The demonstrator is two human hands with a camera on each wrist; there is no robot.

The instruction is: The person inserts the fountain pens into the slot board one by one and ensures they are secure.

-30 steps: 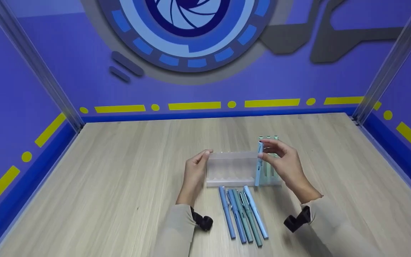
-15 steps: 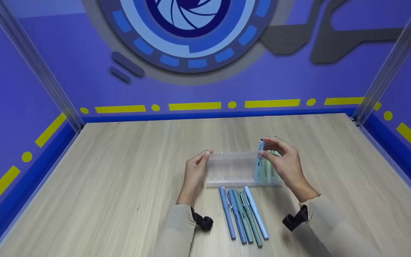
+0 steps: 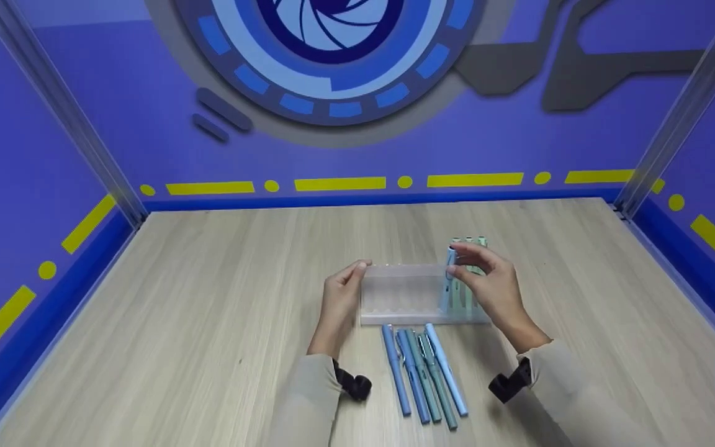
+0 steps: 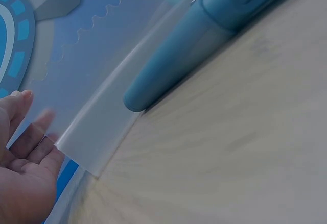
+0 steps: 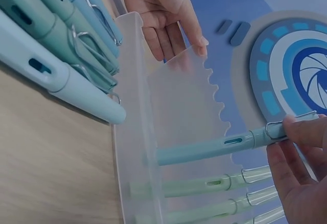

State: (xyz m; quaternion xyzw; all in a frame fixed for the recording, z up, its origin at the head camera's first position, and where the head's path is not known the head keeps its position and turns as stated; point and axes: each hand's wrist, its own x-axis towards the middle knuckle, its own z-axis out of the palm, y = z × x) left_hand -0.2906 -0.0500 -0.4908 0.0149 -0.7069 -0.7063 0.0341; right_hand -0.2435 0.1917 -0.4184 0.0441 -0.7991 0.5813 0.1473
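A translucent pen stand [image 3: 402, 293] with a scalloped edge is upright on the table. My left hand [image 3: 339, 299] holds its left end, with the thumb at the top corner. With thumb and fingertips, my right hand [image 3: 499, 284] pinches a light blue pen [image 5: 214, 150] near its capped top. That pen is nearly upright, its lower end inside the stand's front lip. Beside it, several pale green pens [image 5: 207, 184] stand in the rack's right part, partly hidden by the right hand in the head view.
Several pens lie side by side before the stand: blue pens [image 3: 396, 372], dark green pens [image 3: 437, 383] and a light blue pen [image 3: 446, 370]. Patterned blue walls [image 3: 357, 149] enclose the wooden table [image 3: 208, 310] at the back and sides.
The right hand has brought the light blue pen from in front of the stand to behind its front lip, then slightly left. My left hand has stayed on the stand's end.
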